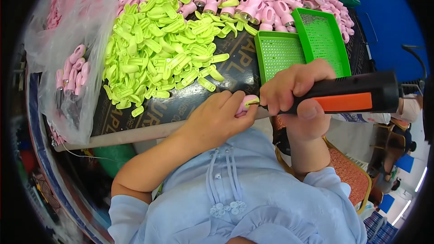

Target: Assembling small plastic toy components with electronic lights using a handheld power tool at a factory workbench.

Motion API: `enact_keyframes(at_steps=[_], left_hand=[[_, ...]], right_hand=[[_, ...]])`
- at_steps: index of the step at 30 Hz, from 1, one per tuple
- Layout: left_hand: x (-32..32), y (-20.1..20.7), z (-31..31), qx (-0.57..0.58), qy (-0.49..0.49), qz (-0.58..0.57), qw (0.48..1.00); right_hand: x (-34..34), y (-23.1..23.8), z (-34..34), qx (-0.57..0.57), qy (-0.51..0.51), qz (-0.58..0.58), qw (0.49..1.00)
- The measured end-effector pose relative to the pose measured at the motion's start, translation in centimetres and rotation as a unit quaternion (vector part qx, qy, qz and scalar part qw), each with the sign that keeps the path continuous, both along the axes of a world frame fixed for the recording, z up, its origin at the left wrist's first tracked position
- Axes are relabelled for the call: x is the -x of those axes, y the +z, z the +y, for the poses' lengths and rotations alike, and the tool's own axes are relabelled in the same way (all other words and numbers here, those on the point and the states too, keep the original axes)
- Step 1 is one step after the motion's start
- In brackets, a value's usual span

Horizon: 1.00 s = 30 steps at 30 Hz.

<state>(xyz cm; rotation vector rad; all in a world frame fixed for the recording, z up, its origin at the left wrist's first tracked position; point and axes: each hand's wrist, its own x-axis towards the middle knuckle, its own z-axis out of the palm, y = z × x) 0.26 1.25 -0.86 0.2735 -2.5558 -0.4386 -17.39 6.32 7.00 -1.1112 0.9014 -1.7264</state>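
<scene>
A pink casing [244,102] with a lime-green piece [252,101] at its end is held in the left hand [221,114] at the near edge of a dark, printed tabletop [181,106], the fingers and thumb clamped around it; a black power screwdriver [357,94] with an orange panel is gripped in the right hand [296,91], its fingers closed about the front of the body; the thin bit is pointed leftward at the lime-green piece, though whether contact is made cannot be told; beyond the left hand, a heap of lime-green strips [158,54] is spread across the tabletop, backed by a bank of pink flashlights [253,3]; to the right, two green trays [280,54] are set overlapping, small metallic bits being gathered at the far end of the upper one; at far left, more pink pieces [72,74] are seen with a clear plastic bag [88,22]; a light-blue shirt [253,180] is worn.
</scene>
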Motion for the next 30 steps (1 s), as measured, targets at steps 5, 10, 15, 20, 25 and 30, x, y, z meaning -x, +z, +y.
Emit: enact_keyframes(at_steps=[5,10,15,20,25,30], left_hand=[[-0.2,0.1,-0.2,-0.029,-0.015,-0.011,0.999],[-0.2,0.2,-0.2,-0.032,-0.009,-0.013,0.999],[-0.2,-0.3,-0.2,-0.031,-0.011,-0.003,0.999],[-0.3,0.0,-0.2,-0.062,-0.009,0.002,0.998],[-0.4,0.4,0.0,-0.083,0.008,0.006,0.996],[-0.5,0.5,0.0,-0.083,0.009,0.016,0.996]], right_hand=[[-0.8,0.0,0.0,-0.023,0.004,0.005,1.0],[-0.7,-0.3,-0.2,-0.014,0.008,0.01,1.0],[-0.8,-0.2,-0.1,-0.011,0.006,0.021,1.0],[-0.7,-0.4,0.1,-0.01,0.004,0.14,0.99],[-0.1,-0.2,-0.1,-0.008,0.028,0.255,0.966],[-0.7,0.4,0.0,-0.012,0.024,0.312,0.95]])
